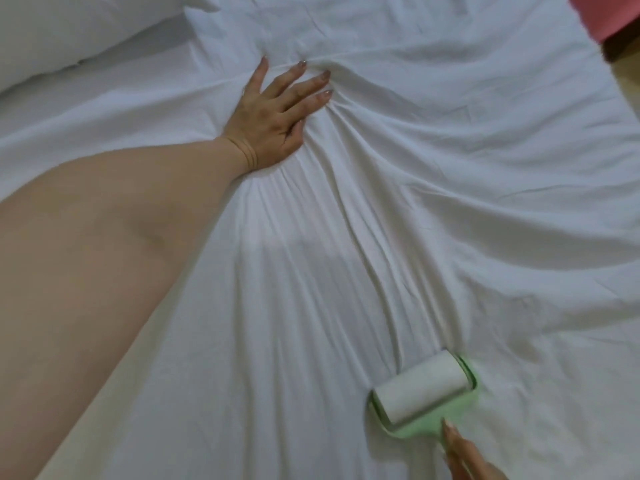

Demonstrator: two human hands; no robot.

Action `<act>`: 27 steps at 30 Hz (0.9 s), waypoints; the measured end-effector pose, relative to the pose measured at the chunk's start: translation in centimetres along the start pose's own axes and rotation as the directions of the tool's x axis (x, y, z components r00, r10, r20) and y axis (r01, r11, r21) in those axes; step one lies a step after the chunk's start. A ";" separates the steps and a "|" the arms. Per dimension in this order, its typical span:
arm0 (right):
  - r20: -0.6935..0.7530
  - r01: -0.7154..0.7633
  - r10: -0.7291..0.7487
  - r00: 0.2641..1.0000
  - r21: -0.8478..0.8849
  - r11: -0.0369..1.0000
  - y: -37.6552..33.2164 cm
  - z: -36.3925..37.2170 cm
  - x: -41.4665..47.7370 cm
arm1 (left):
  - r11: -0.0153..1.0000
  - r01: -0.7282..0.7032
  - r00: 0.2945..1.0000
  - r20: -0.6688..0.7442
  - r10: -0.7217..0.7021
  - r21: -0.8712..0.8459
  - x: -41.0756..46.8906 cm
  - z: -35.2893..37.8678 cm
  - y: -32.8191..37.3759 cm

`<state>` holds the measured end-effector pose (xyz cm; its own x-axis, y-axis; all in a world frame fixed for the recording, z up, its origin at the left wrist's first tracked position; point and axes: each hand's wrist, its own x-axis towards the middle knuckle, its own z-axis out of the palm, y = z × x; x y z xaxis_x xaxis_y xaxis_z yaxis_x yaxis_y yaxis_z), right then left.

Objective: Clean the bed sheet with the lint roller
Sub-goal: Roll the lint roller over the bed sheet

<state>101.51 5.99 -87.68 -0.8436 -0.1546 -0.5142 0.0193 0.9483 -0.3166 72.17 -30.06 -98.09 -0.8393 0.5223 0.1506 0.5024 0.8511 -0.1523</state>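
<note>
A wrinkled white bed sheet [433, 202] fills the view. My left hand [273, 112] lies flat on it near the top middle, fingers spread, pressing the fabric so that folds fan out below it. The lint roller [420, 393], a white sticky drum in a light green frame, rests on the sheet at the lower right. My right hand [467, 455] holds its green handle at the bottom edge, index finger stretched along it; most of that hand is cut off by the frame.
A white pillow [69, 32] lies at the upper left. At the upper right, past the sheet's edge, are a pink object [609, 15] and a strip of brown floor [627, 74].
</note>
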 end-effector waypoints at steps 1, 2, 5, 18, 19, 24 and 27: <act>-0.006 0.051 -0.051 0.999 0.027 0.998 0.2 0.3 -0.6 | 1.000 0.010 0.999 0.048 -0.010 0.018 0.0 -0.2 0.2; -0.056 0.098 -0.096 0.994 0.031 0.995 0.1 0.4 0.0 | 0.999 0.023 0.997 0.079 -0.026 0.044 0.1 -0.4 0.4; -0.187 0.175 -0.178 0.966 -0.034 0.984 -2.9 -0.4 3.8 | 0.991 0.092 0.976 0.188 -0.109 0.097 0.5 -1.1 1.2; -0.123 0.133 -0.115 0.986 0.151 0.979 3.5 5.2 -6.1 | 0.818 0.460 0.854 -0.080 -0.514 -0.346 -3.4 -9.4 17.4; -0.113 0.123 -0.106 0.988 0.151 0.981 4.8 5.5 -8.1 | 0.876 0.303 0.896 -0.203 -0.396 -0.375 -4.7 -9.6 19.8; -0.177 0.128 -0.119 0.977 0.037 0.991 6.7 4.3 -11.3 | 0.955 -0.037 0.999 -0.046 0.025 -0.295 -11.0 -6.2 27.6; -0.179 0.129 -0.142 0.974 -0.083 0.988 4.2 3.1 -7.2 | 0.957 0.066 0.992 0.125 -0.032 -0.283 -11.7 -5.4 27.5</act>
<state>109.30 10.19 -87.78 -0.9200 -0.2357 -0.3132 -0.1343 0.9402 -0.3130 96.96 -12.51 -98.82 -0.8743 0.4844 0.0321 0.4838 0.8639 0.1404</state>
